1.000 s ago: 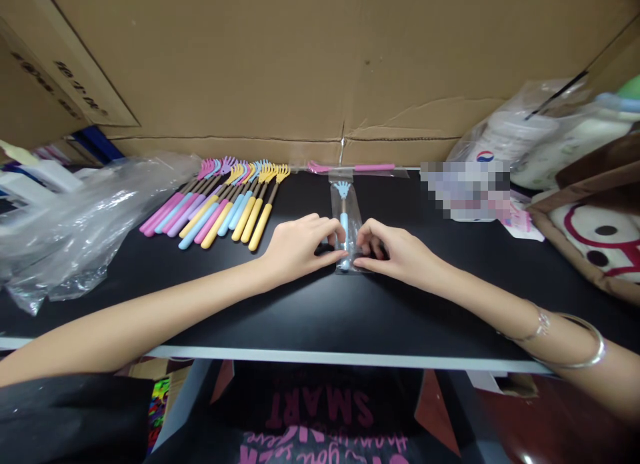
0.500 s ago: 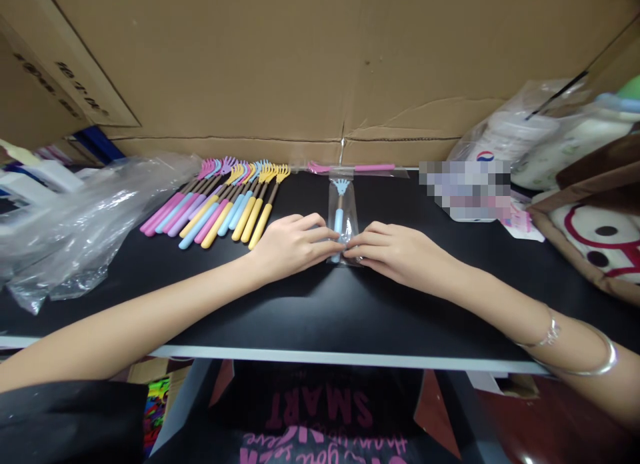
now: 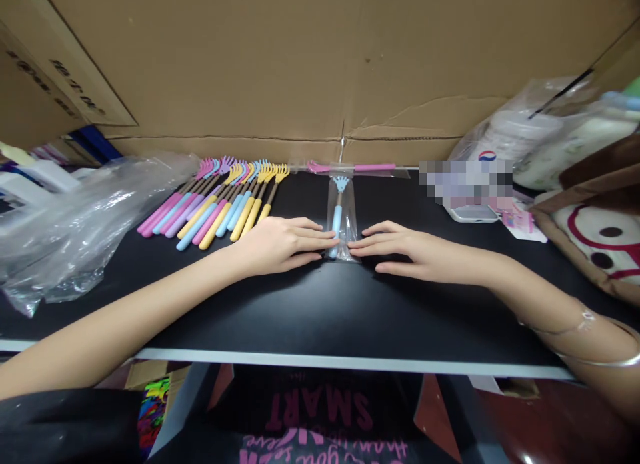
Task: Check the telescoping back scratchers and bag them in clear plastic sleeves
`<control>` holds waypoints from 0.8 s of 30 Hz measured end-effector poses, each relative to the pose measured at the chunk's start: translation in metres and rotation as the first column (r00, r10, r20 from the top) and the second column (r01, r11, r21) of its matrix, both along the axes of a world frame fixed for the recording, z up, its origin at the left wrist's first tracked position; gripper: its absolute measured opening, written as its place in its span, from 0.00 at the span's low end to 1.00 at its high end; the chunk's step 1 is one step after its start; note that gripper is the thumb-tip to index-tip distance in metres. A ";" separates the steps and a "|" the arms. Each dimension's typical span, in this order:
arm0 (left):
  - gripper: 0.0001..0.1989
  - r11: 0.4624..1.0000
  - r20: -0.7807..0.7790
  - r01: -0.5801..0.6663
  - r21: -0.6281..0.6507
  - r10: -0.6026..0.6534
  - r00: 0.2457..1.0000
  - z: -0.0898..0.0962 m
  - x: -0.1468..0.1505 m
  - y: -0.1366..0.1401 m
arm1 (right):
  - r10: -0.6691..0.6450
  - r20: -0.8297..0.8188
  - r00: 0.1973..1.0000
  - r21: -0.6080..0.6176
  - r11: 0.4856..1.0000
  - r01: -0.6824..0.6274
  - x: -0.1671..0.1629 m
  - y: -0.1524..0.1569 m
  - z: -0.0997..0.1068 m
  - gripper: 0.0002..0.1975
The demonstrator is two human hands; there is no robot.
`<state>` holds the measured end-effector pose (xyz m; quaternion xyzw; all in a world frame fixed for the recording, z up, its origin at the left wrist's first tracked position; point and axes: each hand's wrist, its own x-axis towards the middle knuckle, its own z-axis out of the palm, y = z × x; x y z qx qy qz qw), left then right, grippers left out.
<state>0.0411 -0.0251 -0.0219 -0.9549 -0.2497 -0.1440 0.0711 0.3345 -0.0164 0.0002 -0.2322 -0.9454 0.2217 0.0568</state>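
Observation:
A blue back scratcher lies in a clear plastic sleeve on the black table, its claw end pointing away from me. My left hand lies flat with fingers extended, its fingertips at the lower left edge of the sleeve. From the other side, my right hand reaches in with spread fingers, the tips touching the sleeve's lower right edge. Neither hand grips anything. Left of the sleeve is a row of back scratchers in pink, blue, purple and yellow, partly covered by my left hand.
A pink back scratcher in a wrapper lies along the cardboard wall. Crumpled clear plastic bags are on the left. At right stand a bagged cup, a phone-like object and a brown cartoon bag. The table's pale edge runs in front.
Both hands have drawn slightly apart, and their fingers have straightened and spread. The sleeve with the blue back scratcher stays in nearly the same spot.

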 end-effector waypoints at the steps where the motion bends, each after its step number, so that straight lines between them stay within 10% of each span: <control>1: 0.19 0.999 -0.007 -0.003 -0.043 0.003 1.000 0.001 -0.001 -0.001 | 0.012 0.021 1.000 -0.032 0.999 -0.011 0.002 0.001 0.002 0.23; 10: 0.31 0.961 -0.195 -0.075 -0.267 0.023 0.981 0.004 0.000 -0.012 | 0.030 0.181 0.983 -0.037 0.999 -0.023 0.018 0.000 0.003 0.34; 24: 0.32 0.954 -0.235 -0.130 -0.269 0.066 0.970 0.002 0.005 -0.014 | -0.010 0.247 0.969 -0.078 0.997 0.030 0.014 -0.003 0.004 0.32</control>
